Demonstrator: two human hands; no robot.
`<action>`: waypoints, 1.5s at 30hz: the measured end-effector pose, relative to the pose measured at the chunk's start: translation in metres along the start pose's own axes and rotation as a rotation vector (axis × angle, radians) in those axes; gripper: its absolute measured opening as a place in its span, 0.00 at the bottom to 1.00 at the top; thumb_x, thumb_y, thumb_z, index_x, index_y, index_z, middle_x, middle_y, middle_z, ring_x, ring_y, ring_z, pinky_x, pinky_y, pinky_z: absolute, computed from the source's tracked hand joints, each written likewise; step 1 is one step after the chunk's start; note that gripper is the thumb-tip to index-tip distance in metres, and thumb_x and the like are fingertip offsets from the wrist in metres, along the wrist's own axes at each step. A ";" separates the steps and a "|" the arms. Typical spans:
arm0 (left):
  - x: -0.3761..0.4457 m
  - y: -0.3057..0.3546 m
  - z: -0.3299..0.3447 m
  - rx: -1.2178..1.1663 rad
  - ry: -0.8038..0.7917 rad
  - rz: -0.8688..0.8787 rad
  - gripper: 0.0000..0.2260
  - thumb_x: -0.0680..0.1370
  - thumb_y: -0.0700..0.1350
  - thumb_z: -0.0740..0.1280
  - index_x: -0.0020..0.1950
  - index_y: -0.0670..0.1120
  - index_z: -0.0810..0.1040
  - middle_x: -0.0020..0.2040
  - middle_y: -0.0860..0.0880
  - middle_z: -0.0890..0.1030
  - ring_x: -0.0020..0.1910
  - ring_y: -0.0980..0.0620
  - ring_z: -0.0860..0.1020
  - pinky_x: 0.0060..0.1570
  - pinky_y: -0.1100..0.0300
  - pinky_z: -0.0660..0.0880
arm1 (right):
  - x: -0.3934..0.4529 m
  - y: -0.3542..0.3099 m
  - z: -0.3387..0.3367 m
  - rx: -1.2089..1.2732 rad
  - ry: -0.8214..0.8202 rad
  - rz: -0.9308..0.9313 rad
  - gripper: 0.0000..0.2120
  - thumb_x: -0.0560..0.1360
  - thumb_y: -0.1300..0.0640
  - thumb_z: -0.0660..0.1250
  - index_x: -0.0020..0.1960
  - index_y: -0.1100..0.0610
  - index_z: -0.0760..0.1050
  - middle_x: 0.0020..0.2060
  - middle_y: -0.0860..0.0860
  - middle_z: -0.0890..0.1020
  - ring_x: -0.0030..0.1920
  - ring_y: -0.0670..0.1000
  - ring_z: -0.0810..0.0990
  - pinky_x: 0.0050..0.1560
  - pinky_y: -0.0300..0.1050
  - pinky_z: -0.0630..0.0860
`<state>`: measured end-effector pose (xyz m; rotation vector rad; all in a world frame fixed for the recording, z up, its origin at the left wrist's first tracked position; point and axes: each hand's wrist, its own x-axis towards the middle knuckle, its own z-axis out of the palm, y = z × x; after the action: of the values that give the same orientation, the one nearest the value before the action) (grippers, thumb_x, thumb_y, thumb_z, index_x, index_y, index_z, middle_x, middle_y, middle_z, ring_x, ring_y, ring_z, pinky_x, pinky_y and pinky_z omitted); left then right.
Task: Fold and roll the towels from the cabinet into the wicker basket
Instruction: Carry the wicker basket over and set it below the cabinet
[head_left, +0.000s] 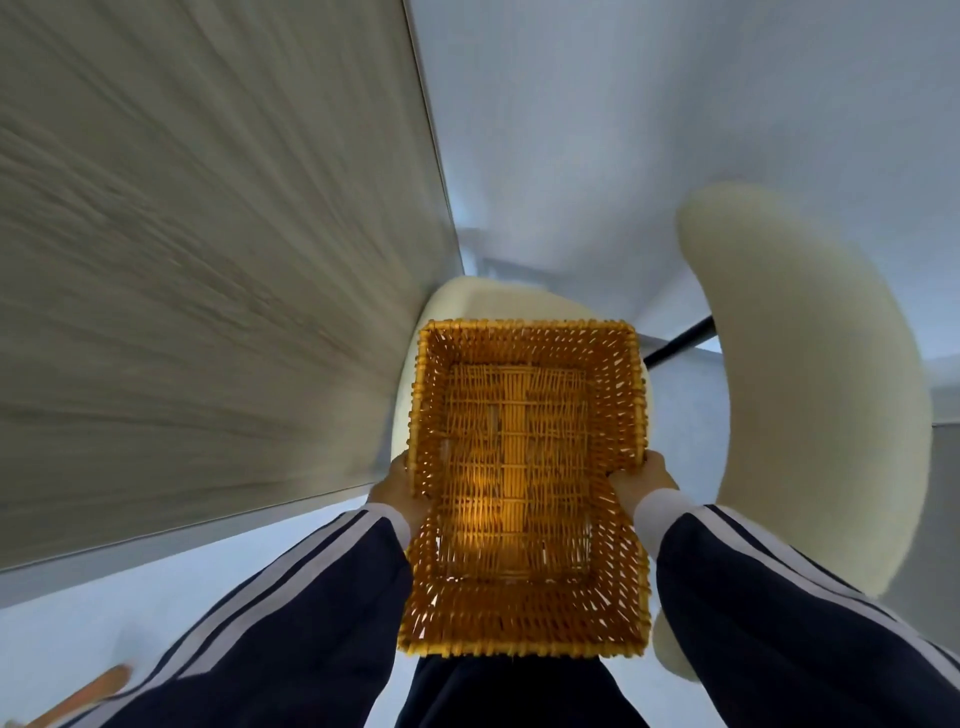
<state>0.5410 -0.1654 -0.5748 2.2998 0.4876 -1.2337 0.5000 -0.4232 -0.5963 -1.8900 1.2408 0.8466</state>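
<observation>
**Wicker basket, carried empty, both hands**

Item: wicker basket (524, 467), rectangular, amber weave, nothing inside; light showed through its floor. It was held off the ground in front of the person, long axis pointing away from them.

Grip: left hand (397, 491) wrapped round the basket's left wall, right hand (641, 483) closed on its right wall, both about midway along the sides, fingers curled under or behind the weave and mostly hidden.

Surroundings: a pale rounded seat (457, 301) just beyond the basket's far rim; a curved cream cushion (810, 384) to the basket's right; a grey panel (208, 234) to its left.

Towels: none in view.

Handling note: the basket probably wanted setting down level, rim up, close to where folding would happen, both hands releasing together so it didn't tip.
</observation>
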 end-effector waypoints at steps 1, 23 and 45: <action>0.002 0.000 0.000 0.006 0.008 -0.004 0.21 0.80 0.55 0.61 0.69 0.48 0.65 0.63 0.46 0.75 0.59 0.45 0.75 0.58 0.53 0.70 | 0.001 0.000 0.001 -0.008 0.005 0.003 0.22 0.76 0.55 0.62 0.69 0.58 0.63 0.53 0.60 0.78 0.50 0.62 0.78 0.55 0.55 0.75; -0.068 0.064 -0.101 0.066 0.330 0.105 0.14 0.80 0.47 0.61 0.64 0.47 0.72 0.48 0.48 0.75 0.44 0.48 0.71 0.47 0.55 0.69 | -0.073 -0.061 -0.072 0.261 -0.054 -0.140 0.14 0.74 0.56 0.67 0.57 0.59 0.71 0.42 0.56 0.78 0.45 0.59 0.78 0.51 0.52 0.76; -0.244 0.087 -0.103 0.047 0.555 0.484 0.19 0.72 0.40 0.67 0.63 0.50 0.74 0.48 0.48 0.80 0.47 0.44 0.78 0.51 0.56 0.74 | -0.220 0.007 -0.196 0.273 0.415 -0.616 0.09 0.75 0.60 0.61 0.37 0.53 0.70 0.33 0.56 0.75 0.30 0.53 0.70 0.30 0.42 0.64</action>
<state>0.5261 -0.1985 -0.2980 2.5798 0.0605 -0.3784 0.4492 -0.4859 -0.3132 -2.0944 0.8480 -0.0397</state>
